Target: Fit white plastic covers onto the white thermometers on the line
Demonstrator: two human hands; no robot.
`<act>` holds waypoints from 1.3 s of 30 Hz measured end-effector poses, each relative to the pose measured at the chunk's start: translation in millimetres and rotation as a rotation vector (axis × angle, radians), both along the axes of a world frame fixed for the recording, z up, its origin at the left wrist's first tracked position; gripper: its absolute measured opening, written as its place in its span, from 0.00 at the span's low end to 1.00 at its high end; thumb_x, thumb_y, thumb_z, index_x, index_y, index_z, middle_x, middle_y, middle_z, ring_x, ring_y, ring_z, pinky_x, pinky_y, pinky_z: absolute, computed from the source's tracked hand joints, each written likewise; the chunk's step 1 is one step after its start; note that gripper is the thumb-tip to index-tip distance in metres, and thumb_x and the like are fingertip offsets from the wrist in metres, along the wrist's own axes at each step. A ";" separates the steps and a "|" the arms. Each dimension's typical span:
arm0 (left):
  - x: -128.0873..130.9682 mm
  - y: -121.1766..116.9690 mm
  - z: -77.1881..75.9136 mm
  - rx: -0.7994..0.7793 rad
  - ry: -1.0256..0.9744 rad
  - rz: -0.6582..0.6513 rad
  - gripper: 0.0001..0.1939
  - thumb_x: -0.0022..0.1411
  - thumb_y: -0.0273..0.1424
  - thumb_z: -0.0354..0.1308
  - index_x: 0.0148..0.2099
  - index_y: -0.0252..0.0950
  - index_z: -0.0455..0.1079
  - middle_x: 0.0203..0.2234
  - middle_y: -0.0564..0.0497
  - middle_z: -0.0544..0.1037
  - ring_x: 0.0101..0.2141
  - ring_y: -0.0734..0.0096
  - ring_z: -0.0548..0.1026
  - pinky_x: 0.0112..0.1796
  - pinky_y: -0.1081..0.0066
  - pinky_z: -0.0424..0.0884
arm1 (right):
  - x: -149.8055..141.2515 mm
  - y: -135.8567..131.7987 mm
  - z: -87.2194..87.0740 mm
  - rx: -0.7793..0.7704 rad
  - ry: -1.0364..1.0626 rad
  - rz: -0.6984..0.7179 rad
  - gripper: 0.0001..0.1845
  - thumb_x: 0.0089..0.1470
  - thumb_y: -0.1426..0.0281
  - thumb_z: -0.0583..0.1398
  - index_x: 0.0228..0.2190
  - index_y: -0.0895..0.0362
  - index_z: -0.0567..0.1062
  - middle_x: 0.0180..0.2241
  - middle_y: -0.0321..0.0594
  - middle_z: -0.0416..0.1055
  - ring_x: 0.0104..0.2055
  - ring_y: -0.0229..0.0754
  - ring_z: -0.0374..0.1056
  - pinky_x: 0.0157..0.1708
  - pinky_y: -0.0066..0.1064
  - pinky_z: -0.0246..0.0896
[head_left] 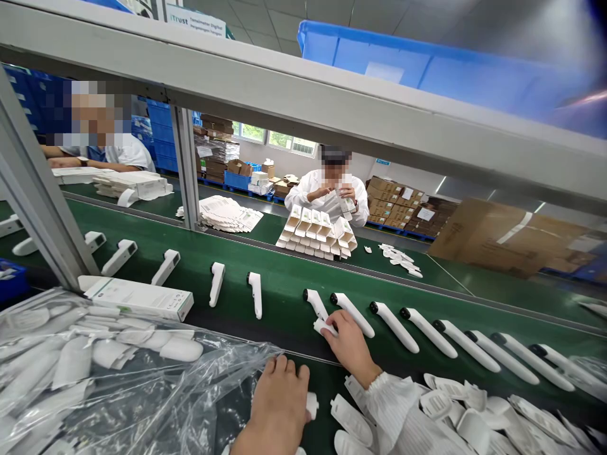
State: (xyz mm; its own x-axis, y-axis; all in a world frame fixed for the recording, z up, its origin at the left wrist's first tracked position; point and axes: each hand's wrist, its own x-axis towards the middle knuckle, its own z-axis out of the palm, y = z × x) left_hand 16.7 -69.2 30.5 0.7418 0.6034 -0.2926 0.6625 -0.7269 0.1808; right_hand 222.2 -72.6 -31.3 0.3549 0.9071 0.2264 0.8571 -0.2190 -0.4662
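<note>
My right hand (349,344) reaches onto the green conveyor belt (284,278) and grips the handle end of a white thermometer (317,306) with a black tip. More white thermometers (393,325) lie in a row to its right. My left hand (279,401) is lower, at the near edge of the belt, with fingers curled on the edge of a clear plastic bag (118,379). A small white part (312,404) lies just by its thumb. Loose white plastic parts (469,414) are piled under my right sleeve.
A white product box (137,297) lies on the belt at left. Across the belt a person in white handles folded cartons (317,230); another person sits at far left. A grey frame post (38,189) and beam cross the view, with a blue bin (427,69) above.
</note>
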 end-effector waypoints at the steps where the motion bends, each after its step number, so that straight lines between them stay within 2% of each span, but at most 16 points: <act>1: 0.8 -1.0 -1.2 0.023 0.018 0.016 0.25 0.61 0.35 0.63 0.57 0.29 0.71 0.50 0.29 0.76 0.55 0.40 0.70 0.55 0.50 0.61 | 1.0 -2.3 -0.5 -0.034 -0.035 0.003 0.05 0.57 0.71 0.57 0.37 0.55 0.72 0.41 0.43 0.73 0.43 0.49 0.72 0.43 0.35 0.63; 3: 3.0 -2.5 -3.5 0.056 0.068 0.024 0.26 0.61 0.38 0.62 0.58 0.28 0.71 0.50 0.26 0.75 0.55 0.36 0.69 0.54 0.47 0.61 | 3.0 -5.4 -0.6 -0.106 -0.074 0.014 0.07 0.58 0.72 0.56 0.40 0.56 0.71 0.40 0.43 0.73 0.42 0.49 0.73 0.41 0.34 0.62; 5: 5.0 -2.4 -5.5 0.084 0.115 0.012 0.27 0.61 0.38 0.63 0.58 0.28 0.71 0.51 0.26 0.75 0.55 0.34 0.69 0.54 0.47 0.60 | 5.3 -6.1 -1.2 -0.157 -0.090 0.009 0.15 0.60 0.74 0.55 0.49 0.57 0.69 0.43 0.46 0.74 0.43 0.50 0.73 0.40 0.34 0.62; 8: 5.5 -0.1 -8.5 0.082 0.138 -0.061 0.22 0.63 0.28 0.57 0.59 0.31 0.70 0.52 0.28 0.75 0.54 0.38 0.70 0.52 0.49 0.62 | 9.8 -1.7 -4.1 -0.177 -0.129 -0.014 0.24 0.62 0.75 0.53 0.60 0.60 0.63 0.48 0.52 0.74 0.48 0.52 0.73 0.44 0.35 0.63; 10: 3.5 1.3 -11.1 0.081 0.114 -0.120 0.25 0.63 0.24 0.54 0.62 0.35 0.67 0.52 0.28 0.74 0.53 0.39 0.70 0.50 0.49 0.63 | 13.7 4.2 -5.3 -0.174 -0.159 -0.021 0.23 0.63 0.75 0.53 0.59 0.62 0.65 0.48 0.54 0.74 0.50 0.53 0.72 0.47 0.36 0.62; 13: -1.4 0.8 -13.3 0.113 0.030 -0.154 0.32 0.61 0.25 0.55 0.68 0.41 0.60 0.50 0.29 0.75 0.51 0.36 0.71 0.48 0.47 0.64 | 20.1 12.7 -3.7 -0.182 -0.162 -0.017 0.20 0.64 0.73 0.54 0.56 0.62 0.69 0.47 0.54 0.76 0.51 0.54 0.72 0.50 0.37 0.62; 16: -5.2 -0.3 -10.2 0.116 -0.043 -0.147 0.28 0.61 0.28 0.53 0.64 0.39 0.65 0.44 0.31 0.78 0.47 0.38 0.73 0.46 0.48 0.66 | 22.8 13.0 -0.8 -0.152 -0.139 -0.008 0.21 0.64 0.69 0.56 0.56 0.61 0.70 0.49 0.53 0.75 0.53 0.54 0.70 0.53 0.40 0.62; 19: -6.8 3.4 -3.7 0.088 -0.113 -0.092 0.18 0.60 0.29 0.53 0.52 0.33 0.73 0.41 0.34 0.79 0.46 0.43 0.74 0.47 0.51 0.67 | 14.1 1.5 2.2 0.018 -0.073 -0.020 0.22 0.63 0.61 0.56 0.55 0.58 0.72 0.56 0.53 0.70 0.59 0.57 0.64 0.57 0.47 0.60; 21: -8.2 10.0 0.0 0.044 -0.185 -0.013 0.13 0.61 0.31 0.53 0.47 0.34 0.72 0.40 0.37 0.79 0.45 0.46 0.74 0.46 0.53 0.67 | 0.9 -10.3 7.1 0.108 0.118 0.067 0.22 0.62 0.57 0.57 0.53 0.55 0.74 0.56 0.51 0.69 0.58 0.56 0.65 0.55 0.46 0.62; 23: -10.8 19.1 1.8 -0.042 -0.278 0.088 0.10 0.64 0.34 0.51 0.44 0.36 0.69 0.38 0.41 0.79 0.41 0.50 0.76 0.42 0.58 0.68 | -15.8 -21.5 16.3 0.057 0.445 0.272 0.22 0.60 0.56 0.59 0.51 0.54 0.75 0.52 0.48 0.73 0.52 0.52 0.69 0.50 0.42 0.66; 25: -14.1 29.1 1.5 -0.124 -0.375 0.175 0.10 0.68 0.37 0.47 0.41 0.38 0.66 0.35 0.45 0.78 0.38 0.55 0.76 0.36 0.63 0.67 | -31.9 -27.9 28.2 -0.078 0.733 0.486 0.24 0.56 0.57 0.63 0.52 0.53 0.75 0.44 0.43 0.76 0.44 0.47 0.72 0.43 0.37 0.68; 27: -16.5 37.5 -0.1 -0.178 -0.451 0.221 0.12 0.70 0.39 0.43 0.37 0.40 0.63 0.32 0.48 0.76 0.35 0.58 0.75 0.33 0.66 0.65 | -42.7 -26.2 38.9 -0.147 0.847 0.584 0.24 0.54 0.60 0.65 0.52 0.53 0.76 0.36 0.38 0.77 0.36 0.41 0.71 0.37 0.32 0.66; 30: -16.1 41.6 -0.9 -0.215 -0.557 0.315 0.12 0.72 0.38 0.40 0.41 0.40 0.60 0.30 0.50 0.74 0.33 0.61 0.74 0.32 0.67 0.63 | -44.8 -7.3 43.8 -0.100 0.789 0.532 0.17 0.53 0.63 0.65 0.44 0.55 0.79 0.28 0.34 0.74 0.30 0.38 0.67 0.33 0.30 0.62; 32: -13.7 36.8 1.2 -0.219 -0.647 0.364 0.11 0.72 0.38 0.41 0.48 0.39 0.58 0.34 0.49 0.74 0.33 0.62 0.74 0.33 0.68 0.65 | -40.5 13.1 38.1 -0.030 0.772 0.431 0.15 0.53 0.64 0.64 0.41 0.57 0.79 0.30 0.36 0.75 0.31 0.40 0.68 0.34 0.31 0.62; 35: -10.3 20.9 6.1 -0.223 -0.666 0.237 0.09 0.69 0.37 0.47 0.49 0.40 0.60 0.41 0.47 0.74 0.39 0.63 0.75 0.36 0.67 0.68 | -37.2 44.1 22.3 0.025 0.690 0.276 0.15 0.52 0.68 0.63 0.42 0.57 0.78 0.34 0.39 0.77 0.35 0.43 0.71 0.37 0.32 0.65; 39: -8.4 1.0 6.0 -0.252 -0.380 -0.267 0.06 0.63 0.34 0.58 0.41 0.40 0.69 0.41 0.50 0.77 0.39 0.59 0.76 0.40 0.64 0.69 | -45.3 62.1 6.2 -0.025 0.222 0.200 0.20 0.54 0.74 0.61 0.49 0.56 0.76 0.45 0.45 0.76 0.47 0.47 0.72 0.49 0.35 0.63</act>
State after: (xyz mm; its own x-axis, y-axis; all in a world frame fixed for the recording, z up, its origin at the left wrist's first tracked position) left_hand 8.3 -68.2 36.5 0.9422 0.3243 -0.0842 0.3135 -0.7648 0.5629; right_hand 176.9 -10.5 -25.2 0.2068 0.9683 0.1403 0.7623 -0.0696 -0.6434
